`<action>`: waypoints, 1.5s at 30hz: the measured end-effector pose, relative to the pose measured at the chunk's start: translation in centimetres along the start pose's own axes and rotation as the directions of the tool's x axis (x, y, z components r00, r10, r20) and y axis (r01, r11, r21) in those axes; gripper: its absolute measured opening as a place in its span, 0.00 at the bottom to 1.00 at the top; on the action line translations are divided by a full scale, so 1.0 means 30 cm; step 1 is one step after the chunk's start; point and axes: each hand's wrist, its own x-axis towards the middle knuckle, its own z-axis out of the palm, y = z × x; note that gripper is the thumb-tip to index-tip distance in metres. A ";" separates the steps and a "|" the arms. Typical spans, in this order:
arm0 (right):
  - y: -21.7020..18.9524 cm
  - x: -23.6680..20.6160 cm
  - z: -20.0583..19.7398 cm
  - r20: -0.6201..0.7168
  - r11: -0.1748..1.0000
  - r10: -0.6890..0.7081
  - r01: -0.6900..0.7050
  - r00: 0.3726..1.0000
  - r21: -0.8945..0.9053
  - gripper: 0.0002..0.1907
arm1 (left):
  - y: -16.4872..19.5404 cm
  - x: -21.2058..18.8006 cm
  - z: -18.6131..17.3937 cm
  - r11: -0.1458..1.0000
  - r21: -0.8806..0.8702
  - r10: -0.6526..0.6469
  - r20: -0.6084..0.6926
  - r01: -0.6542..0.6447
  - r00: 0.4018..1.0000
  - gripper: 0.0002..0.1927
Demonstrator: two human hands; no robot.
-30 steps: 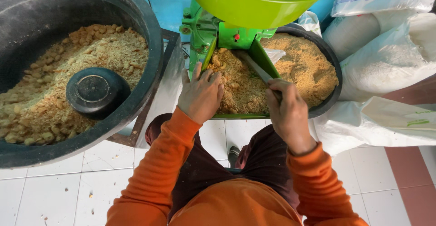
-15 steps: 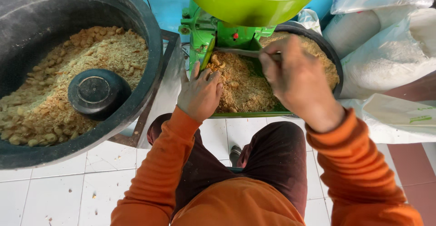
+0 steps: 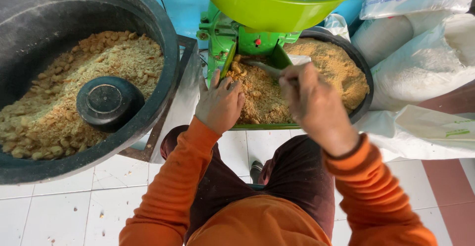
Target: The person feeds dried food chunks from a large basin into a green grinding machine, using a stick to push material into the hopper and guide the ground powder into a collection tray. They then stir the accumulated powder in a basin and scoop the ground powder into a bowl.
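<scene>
Head view, looking straight down over orange sleeves and dark trousers to a white tiled floor (image 3: 59, 211). Crowded ground ahead: a big black tub (image 3: 163, 43) hard against the left, its rim near the left elbow; a green grinding machine (image 3: 227, 38) dead centre under a lime-green hopper bowl (image 3: 267, 8); white sacks (image 3: 425, 58) banked along the right, spilling down beside the right forearm. Open room only behind and below, on the tiles to either side of the knees. Between tub and machine, a narrow metal-edged gap, tight beside the left wrist.

Left hand (image 3: 220, 102) laid flat and open-fingered on the heap of ground meal (image 3: 267, 100), fingertips up against the green chute, holding nothing that shows. Right hand (image 3: 309, 97) raised over the same heap, blurred, fingers closed round the handle of a metal scoop (image 3: 262, 68) whose blade points in toward the chute mouth.

Meal itself: tan to golden, coarse and crumbly, with a few whole pale kernels near the chute; heaped in a shallow green-edged tray just below the machine, running back into a round black basin (image 3: 363, 78) filled with finer, more even golden powder. Inside the black tub, a coarser mix of the same colour with many whole pale pieces, and a small black bowl (image 3: 109, 102) resting upside down on it near the right wall.
</scene>
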 end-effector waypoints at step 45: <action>-0.028 -0.200 -0.036 -0.202 0.980 0.196 -0.186 0.959 0.068 0.09 | 0.026 0.019 0.000 1.000 0.007 -0.010 0.041 0.010 0.999 0.19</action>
